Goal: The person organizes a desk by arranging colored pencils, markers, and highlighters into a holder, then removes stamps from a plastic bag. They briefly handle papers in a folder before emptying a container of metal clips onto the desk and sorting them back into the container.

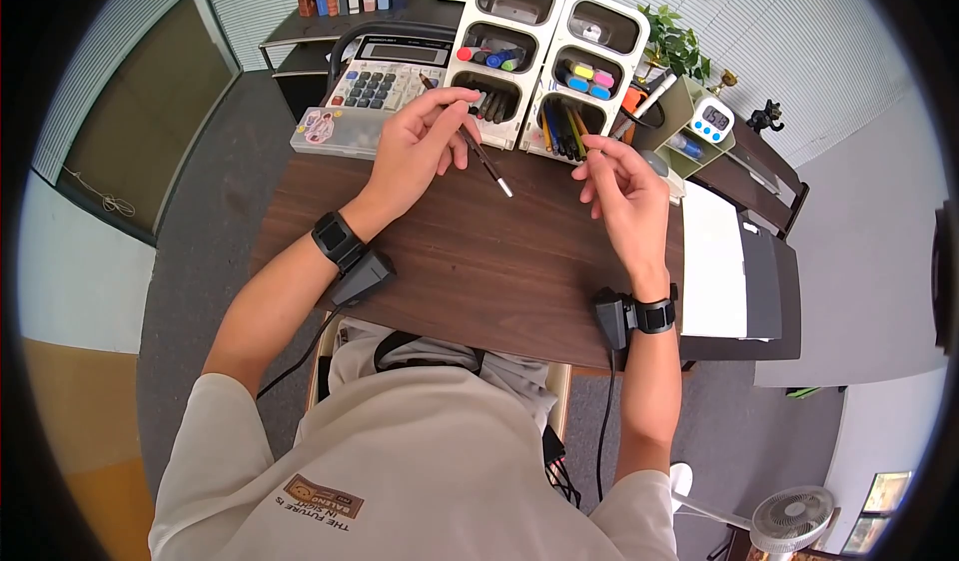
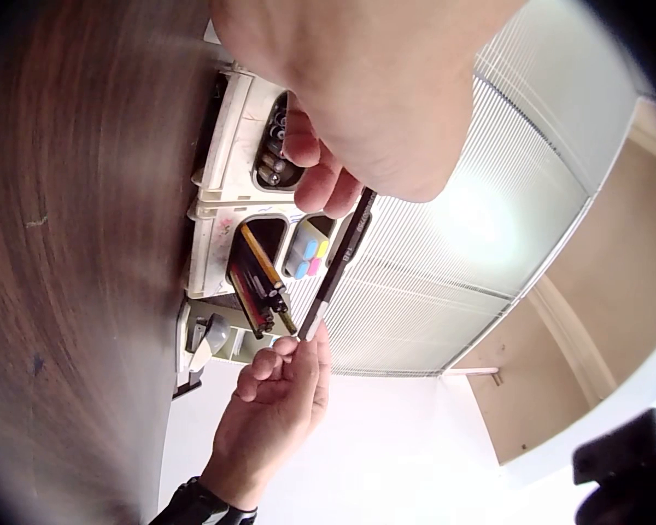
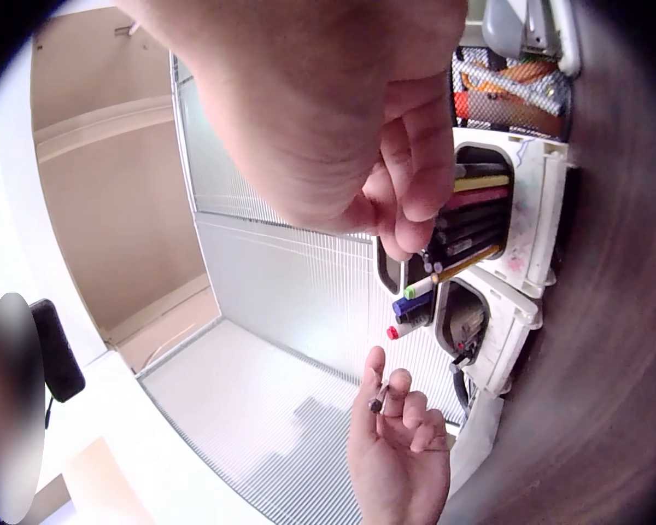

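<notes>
Slim, straight, dark writing tool [image 1: 486, 163] — silvery-ended — in left grip [image 1: 418, 143].

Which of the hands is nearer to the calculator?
The left. The left hand, holding a dark writing tool, is close in front of the right side of the calculator; the right hand is farther right, near the pencils.

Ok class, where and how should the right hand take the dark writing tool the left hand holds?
Probably by its pale end, coming from the person's right. The left hand pinches the dark writing tool farther along, leaving that end sticking out, slanting right and toward the body. The shaft is slim and straight, so a thumb-and-finger pinch across it should suit.
</notes>
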The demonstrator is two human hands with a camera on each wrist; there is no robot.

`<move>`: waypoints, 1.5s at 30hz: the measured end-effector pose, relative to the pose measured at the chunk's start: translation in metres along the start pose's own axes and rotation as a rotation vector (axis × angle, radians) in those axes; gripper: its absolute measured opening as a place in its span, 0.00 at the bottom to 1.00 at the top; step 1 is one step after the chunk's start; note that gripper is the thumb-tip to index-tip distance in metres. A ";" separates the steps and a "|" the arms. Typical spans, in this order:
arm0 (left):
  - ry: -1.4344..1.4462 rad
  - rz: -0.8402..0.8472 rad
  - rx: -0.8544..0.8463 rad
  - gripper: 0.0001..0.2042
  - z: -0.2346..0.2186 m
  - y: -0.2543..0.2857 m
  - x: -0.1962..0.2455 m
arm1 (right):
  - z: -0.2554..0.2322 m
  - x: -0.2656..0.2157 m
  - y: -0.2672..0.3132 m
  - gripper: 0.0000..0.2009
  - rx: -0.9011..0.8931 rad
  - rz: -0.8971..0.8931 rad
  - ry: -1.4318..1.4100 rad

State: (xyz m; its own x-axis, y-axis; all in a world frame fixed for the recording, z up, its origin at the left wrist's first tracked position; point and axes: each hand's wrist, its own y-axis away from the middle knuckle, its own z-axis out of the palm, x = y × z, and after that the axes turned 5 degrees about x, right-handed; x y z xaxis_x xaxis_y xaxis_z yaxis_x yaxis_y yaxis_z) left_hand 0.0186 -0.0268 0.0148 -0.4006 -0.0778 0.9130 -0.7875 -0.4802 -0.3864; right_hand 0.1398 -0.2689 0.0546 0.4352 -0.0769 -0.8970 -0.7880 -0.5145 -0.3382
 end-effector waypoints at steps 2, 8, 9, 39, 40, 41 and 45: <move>0.002 -0.001 -0.002 0.15 0.000 0.000 0.000 | 0.000 0.000 0.000 0.12 0.004 0.002 -0.001; -0.008 -0.002 0.000 0.15 0.000 -0.001 -0.001 | 0.001 -0.002 0.001 0.12 -0.018 0.002 -0.003; -0.007 -0.003 -0.002 0.16 0.000 -0.001 -0.001 | 0.001 -0.003 0.002 0.12 -0.044 0.007 -0.011; -0.085 -0.141 -0.207 0.20 0.007 0.003 0.003 | 0.001 -0.005 0.013 0.12 -0.151 -0.177 -0.273; -0.083 -0.139 -0.207 0.20 0.007 0.003 0.003 | 0.001 -0.005 0.013 0.12 -0.136 -0.168 -0.267; -0.083 -0.140 -0.208 0.20 0.007 0.003 0.003 | 0.002 -0.004 0.012 0.12 -0.122 -0.158 -0.261; -0.087 -0.140 -0.204 0.19 0.008 0.003 0.003 | 0.003 -0.005 0.012 0.12 -0.119 -0.151 -0.259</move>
State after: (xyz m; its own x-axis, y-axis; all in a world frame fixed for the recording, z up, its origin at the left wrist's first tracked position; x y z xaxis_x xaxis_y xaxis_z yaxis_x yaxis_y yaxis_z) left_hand 0.0185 -0.0356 0.0176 -0.2459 -0.1024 0.9639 -0.9142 -0.3060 -0.2657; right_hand 0.1274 -0.2720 0.0539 0.4061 0.2196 -0.8870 -0.6600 -0.6008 -0.4509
